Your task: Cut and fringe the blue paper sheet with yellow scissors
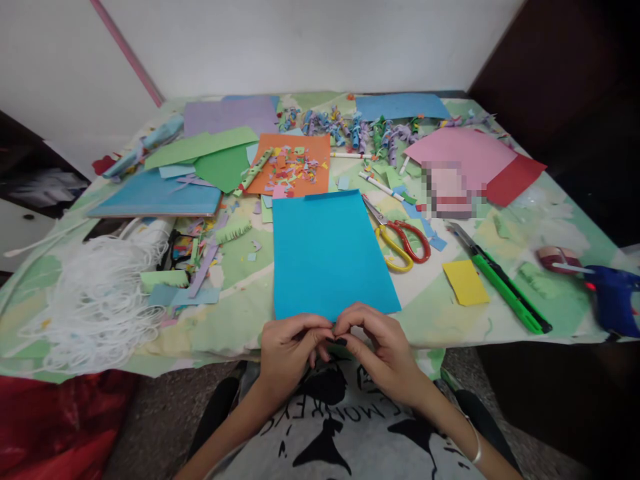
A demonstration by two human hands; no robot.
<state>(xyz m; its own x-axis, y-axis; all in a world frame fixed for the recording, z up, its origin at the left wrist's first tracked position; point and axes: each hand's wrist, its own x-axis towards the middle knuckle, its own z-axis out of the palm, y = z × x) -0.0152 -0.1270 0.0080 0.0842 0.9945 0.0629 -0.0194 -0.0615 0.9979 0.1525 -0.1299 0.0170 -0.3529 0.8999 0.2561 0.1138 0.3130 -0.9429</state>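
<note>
A bright blue sheet of paper [325, 257] lies flat in front of me, with a narrow strip folded over along part of its far edge. At its near edge, my left hand [295, 347] and my right hand [377, 347] meet, thumbs and forefingers pinched together. Whatever sits between the fingertips is too small or hidden to make out. Right of the sheet rest scissors [400, 240] with one red and one yellow handle, their blades reaching toward the sheet's right edge.
A green utility knife [507, 287] with its blade out lies beside a yellow paper square [466, 283]. A blue glue gun [615, 297] is at the right edge. White cord [100, 300] is heaped left. Paper scraps cover an orange sheet [265, 180]; curled paper strips [357, 130] lie behind.
</note>
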